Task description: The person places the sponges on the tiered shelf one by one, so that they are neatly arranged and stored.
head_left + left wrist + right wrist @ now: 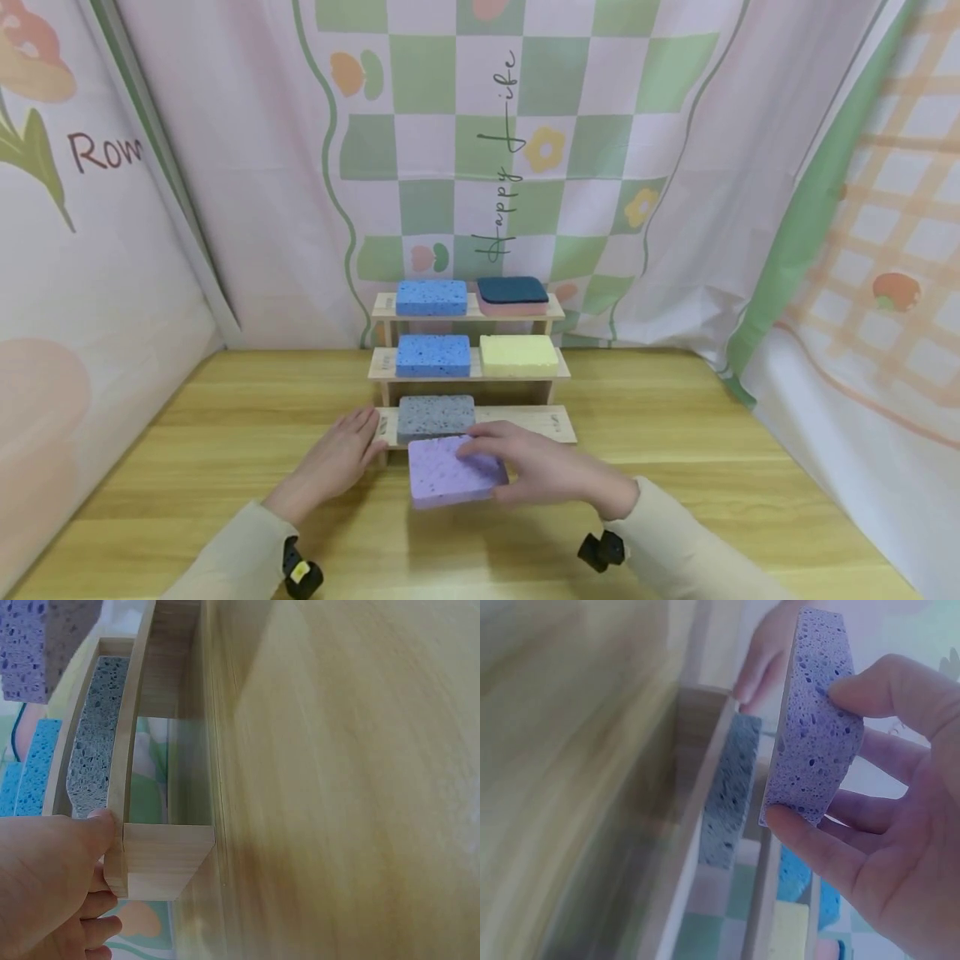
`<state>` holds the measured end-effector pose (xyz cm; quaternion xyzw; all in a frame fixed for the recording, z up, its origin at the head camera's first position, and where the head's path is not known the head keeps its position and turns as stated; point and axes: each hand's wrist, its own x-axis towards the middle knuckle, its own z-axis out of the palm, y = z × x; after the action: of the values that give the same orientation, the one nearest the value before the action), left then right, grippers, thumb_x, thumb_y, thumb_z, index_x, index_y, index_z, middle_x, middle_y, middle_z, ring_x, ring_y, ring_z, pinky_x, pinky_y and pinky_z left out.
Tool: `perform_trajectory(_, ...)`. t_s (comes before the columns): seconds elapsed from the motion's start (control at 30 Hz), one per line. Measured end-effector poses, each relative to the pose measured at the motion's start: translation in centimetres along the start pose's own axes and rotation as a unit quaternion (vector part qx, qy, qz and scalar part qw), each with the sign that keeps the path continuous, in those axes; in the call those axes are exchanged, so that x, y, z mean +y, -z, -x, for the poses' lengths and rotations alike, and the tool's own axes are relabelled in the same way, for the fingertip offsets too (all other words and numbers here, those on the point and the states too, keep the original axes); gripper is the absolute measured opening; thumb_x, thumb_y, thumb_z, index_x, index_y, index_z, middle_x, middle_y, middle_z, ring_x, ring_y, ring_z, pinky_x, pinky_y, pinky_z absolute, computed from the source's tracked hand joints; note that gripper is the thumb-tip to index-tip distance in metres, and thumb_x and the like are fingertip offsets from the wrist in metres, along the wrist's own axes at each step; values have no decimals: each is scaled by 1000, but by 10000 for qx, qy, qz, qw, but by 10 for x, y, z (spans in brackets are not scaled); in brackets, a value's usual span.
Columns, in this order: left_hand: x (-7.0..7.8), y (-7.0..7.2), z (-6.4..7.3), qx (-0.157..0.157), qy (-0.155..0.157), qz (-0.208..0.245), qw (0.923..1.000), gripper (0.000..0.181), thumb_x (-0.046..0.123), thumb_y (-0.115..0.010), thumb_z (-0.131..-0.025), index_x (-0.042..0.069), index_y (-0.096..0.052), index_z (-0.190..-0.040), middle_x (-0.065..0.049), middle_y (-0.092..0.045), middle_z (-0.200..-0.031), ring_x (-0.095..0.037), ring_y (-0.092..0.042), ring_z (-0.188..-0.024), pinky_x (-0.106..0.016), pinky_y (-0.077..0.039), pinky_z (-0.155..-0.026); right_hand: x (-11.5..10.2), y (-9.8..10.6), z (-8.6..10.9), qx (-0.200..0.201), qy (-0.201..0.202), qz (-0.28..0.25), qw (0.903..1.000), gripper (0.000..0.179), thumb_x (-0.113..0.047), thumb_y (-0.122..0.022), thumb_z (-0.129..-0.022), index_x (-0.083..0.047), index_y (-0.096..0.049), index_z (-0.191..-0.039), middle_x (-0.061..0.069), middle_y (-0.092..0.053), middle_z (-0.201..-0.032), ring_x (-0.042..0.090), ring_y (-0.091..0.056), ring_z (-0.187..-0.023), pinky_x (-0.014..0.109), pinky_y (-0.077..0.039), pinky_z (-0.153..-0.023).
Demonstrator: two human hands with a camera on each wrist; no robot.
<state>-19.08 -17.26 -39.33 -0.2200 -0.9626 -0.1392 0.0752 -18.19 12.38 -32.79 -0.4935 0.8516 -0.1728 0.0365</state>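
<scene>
My right hand holds a purple sponge between thumb and fingers, in front of the lowest tier of a wooden three-tier rack. In the right wrist view the thumb and fingers lie around the pitted purple sponge. At the left end of that tier my left hand grips the board; the left wrist view has the thumb on its edge and the fingers curled beneath. A grey sponge sits on the left half of the lowest tier, just behind the purple one.
On the middle tier lie a blue sponge and a yellow sponge. The top tier carries another blue sponge and a pink sponge with a dark green top. Printed curtains surround the wooden table.
</scene>
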Motion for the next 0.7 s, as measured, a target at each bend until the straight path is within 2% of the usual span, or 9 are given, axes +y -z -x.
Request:
perform_trajectory(0.23,1,1,1,-88,54,16,9999,52,24,-45,-98,-15,-37,-132,-30,-31,-138,-43,-29,-127,-52,-22,-105,7,10,8,433,71,62,9990,53,-9,-69,-73,-9,-57,-124,18,-44,-134,29,-43,-121,40,-39,-98)
perform_trajectory(0.7,1,0,0,-84,68,49,9999,53,25,-44,-99,-15,-36,-133,-29,-31,-139,-42,-29,-128,-52,-22,-105,28,27,23,652,-514,-235,9963,52,-5,-65,-74,-10,-55,-125,18,-40,-137,33,-38,-124,48,-39,-96)
